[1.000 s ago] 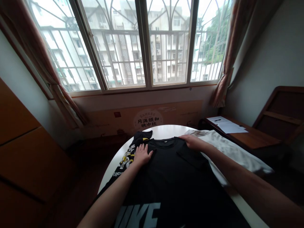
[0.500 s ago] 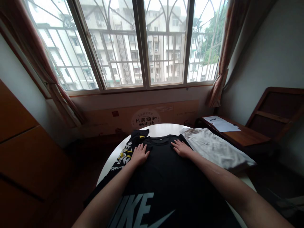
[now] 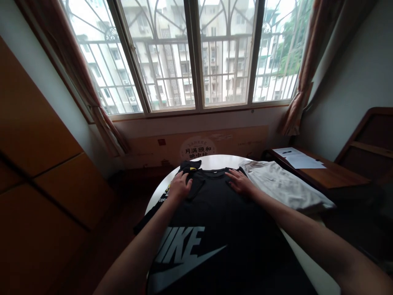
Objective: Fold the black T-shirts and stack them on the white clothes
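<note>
A black T-shirt (image 3: 221, 213) with a grey printed logo is spread front side up, its collar toward the window. My left hand (image 3: 180, 186) rests at its left shoulder and sleeve, fingers apart, beside a black garment with yellow and white print (image 3: 193, 167). On the right shoulder of the T-shirt, near the collar, lies my right hand (image 3: 241, 182) with its fingers spread. A pale grey folded garment (image 3: 284, 184) sits just beyond my right forearm. Part of the patterned garment is hidden behind my left hand and arm.
The garments lie on a round white table (image 3: 221, 159). To the right stands a wooden side table (image 3: 344, 172) with papers (image 3: 301, 159) and a pen on it, next to a wooden chair (image 3: 368, 135). Orange-brown cabinets (image 3: 39, 143) are on the left, a barred window ahead.
My left hand has shifted outward over the patterned garment, and the T-shirt's left sleeve shows more beside it. My right hand remains at the other shoulder. The view has turned slightly left and down.
</note>
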`<state>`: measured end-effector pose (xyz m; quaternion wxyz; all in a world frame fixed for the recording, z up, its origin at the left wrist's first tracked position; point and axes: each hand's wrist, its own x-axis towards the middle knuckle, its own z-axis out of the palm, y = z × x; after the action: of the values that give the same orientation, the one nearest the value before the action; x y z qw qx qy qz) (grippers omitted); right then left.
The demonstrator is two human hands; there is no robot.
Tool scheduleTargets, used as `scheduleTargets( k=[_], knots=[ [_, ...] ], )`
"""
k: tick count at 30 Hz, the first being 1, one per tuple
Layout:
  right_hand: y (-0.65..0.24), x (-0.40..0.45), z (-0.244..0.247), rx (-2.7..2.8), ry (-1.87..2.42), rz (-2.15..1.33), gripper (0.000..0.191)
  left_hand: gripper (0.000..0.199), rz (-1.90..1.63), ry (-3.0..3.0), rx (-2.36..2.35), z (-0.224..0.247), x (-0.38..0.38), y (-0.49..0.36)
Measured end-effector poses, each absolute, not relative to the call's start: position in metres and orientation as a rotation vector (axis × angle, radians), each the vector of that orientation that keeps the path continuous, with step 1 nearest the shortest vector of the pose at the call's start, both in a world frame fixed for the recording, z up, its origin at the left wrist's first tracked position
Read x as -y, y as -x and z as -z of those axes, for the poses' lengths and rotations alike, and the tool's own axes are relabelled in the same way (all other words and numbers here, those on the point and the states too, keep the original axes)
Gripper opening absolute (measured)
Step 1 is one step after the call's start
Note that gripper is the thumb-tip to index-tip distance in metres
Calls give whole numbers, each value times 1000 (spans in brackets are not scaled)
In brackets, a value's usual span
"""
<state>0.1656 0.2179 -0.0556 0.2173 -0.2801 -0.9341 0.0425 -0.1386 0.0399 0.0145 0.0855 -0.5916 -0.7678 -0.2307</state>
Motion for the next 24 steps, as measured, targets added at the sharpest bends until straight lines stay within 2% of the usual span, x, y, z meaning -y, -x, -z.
scheduleTargets(
  k=[2,4,5,8,11,15,18,21,24],
  knots=[
    [-182,-198,46,2548,669,-148,56,40,798,1665,2338,-37,7,149],
    [-200,-173,35,2579,612,-224,50,42,920,1495,2418,-46,63,157],
    [-208,-158,29,2614,595,-272,45,39,1124,1305,2470,-43,91,159],
    [-225,-108,10,2725,530,-421,38,38,1516,859,2427,-9,165,147],
    [-226,-50,-8,2793,411,-545,37,39,1641,624,2514,42,215,119],
    [-206,20,-28,2858,158,-630,34,50,1905,569,2616,99,255,80],
    [-183,47,-32,2879,25,-639,33,59,2219,598,2672,123,274,64],
    [-154,41,-24,2849,18,-676,33,68,2430,594,2792,133,286,61],
    [-115,8,-11,2762,160,-814,30,73,2495,611,2844,131,293,62]
  ],
)
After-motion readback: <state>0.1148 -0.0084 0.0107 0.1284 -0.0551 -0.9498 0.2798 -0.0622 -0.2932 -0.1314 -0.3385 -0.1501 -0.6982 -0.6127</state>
